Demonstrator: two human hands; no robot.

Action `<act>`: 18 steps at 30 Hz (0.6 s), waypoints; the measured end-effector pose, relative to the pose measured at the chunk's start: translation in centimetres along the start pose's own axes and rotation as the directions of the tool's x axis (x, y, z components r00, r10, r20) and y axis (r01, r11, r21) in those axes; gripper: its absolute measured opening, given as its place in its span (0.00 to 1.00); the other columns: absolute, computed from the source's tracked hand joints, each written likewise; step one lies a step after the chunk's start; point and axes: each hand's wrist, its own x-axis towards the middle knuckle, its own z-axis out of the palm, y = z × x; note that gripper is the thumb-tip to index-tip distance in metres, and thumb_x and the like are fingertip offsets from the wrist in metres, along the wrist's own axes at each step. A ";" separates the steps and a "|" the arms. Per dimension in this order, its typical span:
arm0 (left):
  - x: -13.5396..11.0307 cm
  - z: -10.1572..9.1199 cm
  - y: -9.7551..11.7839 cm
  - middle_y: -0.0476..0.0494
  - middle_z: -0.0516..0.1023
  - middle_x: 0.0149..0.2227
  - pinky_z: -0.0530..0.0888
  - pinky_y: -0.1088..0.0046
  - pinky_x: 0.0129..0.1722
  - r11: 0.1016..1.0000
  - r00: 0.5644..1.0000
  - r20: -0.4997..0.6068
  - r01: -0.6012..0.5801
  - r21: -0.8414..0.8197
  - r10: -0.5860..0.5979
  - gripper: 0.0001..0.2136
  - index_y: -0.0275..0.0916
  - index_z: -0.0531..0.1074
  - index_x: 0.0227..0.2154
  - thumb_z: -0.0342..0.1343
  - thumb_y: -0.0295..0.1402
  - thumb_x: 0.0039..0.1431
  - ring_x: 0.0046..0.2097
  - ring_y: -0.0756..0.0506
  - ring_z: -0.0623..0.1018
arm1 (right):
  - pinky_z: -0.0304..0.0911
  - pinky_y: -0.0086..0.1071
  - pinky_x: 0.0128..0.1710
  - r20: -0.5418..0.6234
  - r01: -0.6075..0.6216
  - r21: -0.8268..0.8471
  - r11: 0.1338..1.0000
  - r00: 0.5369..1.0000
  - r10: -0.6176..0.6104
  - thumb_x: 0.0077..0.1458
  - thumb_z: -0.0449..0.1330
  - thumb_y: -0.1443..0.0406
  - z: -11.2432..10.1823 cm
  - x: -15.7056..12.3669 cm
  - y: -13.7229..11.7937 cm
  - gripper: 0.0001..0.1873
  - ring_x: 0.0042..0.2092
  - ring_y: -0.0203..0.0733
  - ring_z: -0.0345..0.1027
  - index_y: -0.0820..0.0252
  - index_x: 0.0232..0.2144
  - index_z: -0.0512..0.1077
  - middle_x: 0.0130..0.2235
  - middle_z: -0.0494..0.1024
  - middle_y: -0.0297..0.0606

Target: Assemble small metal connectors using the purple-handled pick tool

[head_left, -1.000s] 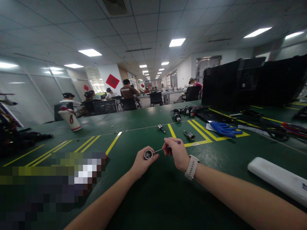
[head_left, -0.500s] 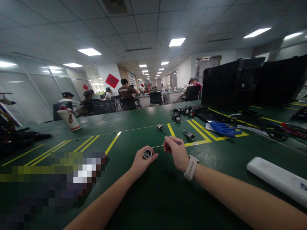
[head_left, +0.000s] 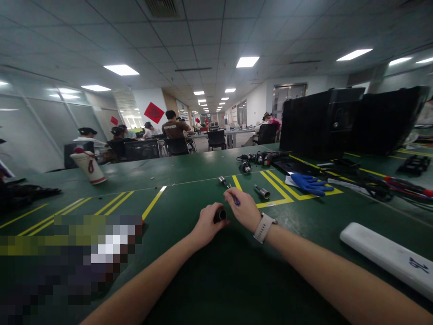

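My left hand (head_left: 205, 225) is closed around a short dark hollow cylinder (head_left: 220, 215), whose round open end points to the right and toward me. Close beside it, my right hand (head_left: 244, 208) grips a slim screwdriver (head_left: 236, 201) by its purple handle. The screwdriver's shaft and tip are hidden, so I cannot tell whether they touch the cylinder. A small metal part with a thin stem (head_left: 223, 182) lies just beyond my right hand. A metal cylindrical part (head_left: 262, 192) rests to the right, inside yellow tape lines.
Several dark corded parts (head_left: 260, 158) lie further back. A blue glove (head_left: 309, 184), cables (head_left: 402, 186) and a white case (head_left: 382, 253) are on the right. Black monitors (head_left: 311, 124) stand behind them. A paper cup (head_left: 88, 166) stands at left; people sit beyond the green table (head_left: 189, 169).
My left hand has moved right, closer to my right hand, and the cylinder's open end has turned rightward. The screwdriver's thin shaft, visible before, is now hidden. The view has shifted slightly.
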 end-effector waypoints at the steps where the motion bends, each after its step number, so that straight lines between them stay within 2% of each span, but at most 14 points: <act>1: 0.6 0.2 0.2 0.44 0.73 0.37 0.65 0.59 0.42 1.000 1.000 -0.011 -0.014 0.027 0.014 0.11 0.40 0.70 0.35 0.60 0.33 0.47 0.41 0.40 0.69 | 0.57 0.31 0.35 -0.019 -0.015 -0.068 0.998 1.000 0.014 0.59 0.48 0.63 -0.6 0.6 0.7 0.09 0.35 0.40 0.67 0.57 0.33 0.68 0.32 0.74 0.36; 3: 1.9 0.9 0.8 0.43 0.73 0.39 0.64 0.58 0.43 0.997 0.998 -0.024 -0.049 0.067 0.051 0.11 0.41 0.70 0.36 0.59 0.32 0.47 0.43 0.38 0.68 | 0.56 0.33 0.37 -0.064 -0.064 -0.202 0.977 0.997 0.052 0.56 0.52 0.66 -2.1 1.7 2.5 0.06 0.38 0.43 0.66 0.59 0.34 0.68 0.35 0.74 0.40; 6: 4.0 2.5 1.6 0.44 0.73 0.40 0.65 0.61 0.43 0.990 0.994 -0.002 -0.113 0.090 0.113 0.12 0.41 0.70 0.38 0.59 0.31 0.49 0.43 0.39 0.68 | 0.56 0.36 0.40 -0.118 -0.155 -0.373 0.915 0.986 0.119 0.52 0.54 0.70 -4.2 2.8 5.6 0.06 0.43 0.49 0.65 0.62 0.35 0.69 0.38 0.74 0.47; 10: 6.8 5.3 2.4 0.44 0.73 0.40 0.67 0.66 0.42 0.979 0.984 0.043 -0.175 0.101 0.171 0.12 0.40 0.70 0.38 0.59 0.28 0.48 0.42 0.43 0.71 | 0.57 0.39 0.41 -0.132 -0.252 -0.514 0.820 0.968 0.214 0.50 0.59 0.68 -5.7 3.2 8.8 0.09 0.44 0.53 0.66 0.66 0.35 0.69 0.38 0.74 0.52; 14: 8.7 7.5 2.8 0.44 0.73 0.40 0.68 0.65 0.43 0.971 0.976 0.078 -0.209 0.119 0.201 0.11 0.40 0.70 0.37 0.58 0.25 0.49 0.42 0.42 0.72 | 0.63 0.39 0.41 -0.071 -0.273 -0.575 0.771 0.956 0.286 0.54 0.58 0.63 -5.7 3.1 10.5 0.12 0.41 0.45 0.68 0.66 0.38 0.68 0.39 0.74 0.44; 18: 9.5 8.8 2.9 0.42 0.72 0.44 0.67 0.64 0.47 0.963 0.967 0.110 -0.241 0.121 0.228 0.14 0.39 0.70 0.40 0.56 0.22 0.49 0.46 0.42 0.71 | 0.66 0.40 0.40 -0.042 -0.303 -0.590 0.748 0.937 0.347 0.58 0.54 0.62 -5.6 3.1 11.3 0.13 0.41 0.41 0.68 0.63 0.44 0.67 0.44 0.71 0.40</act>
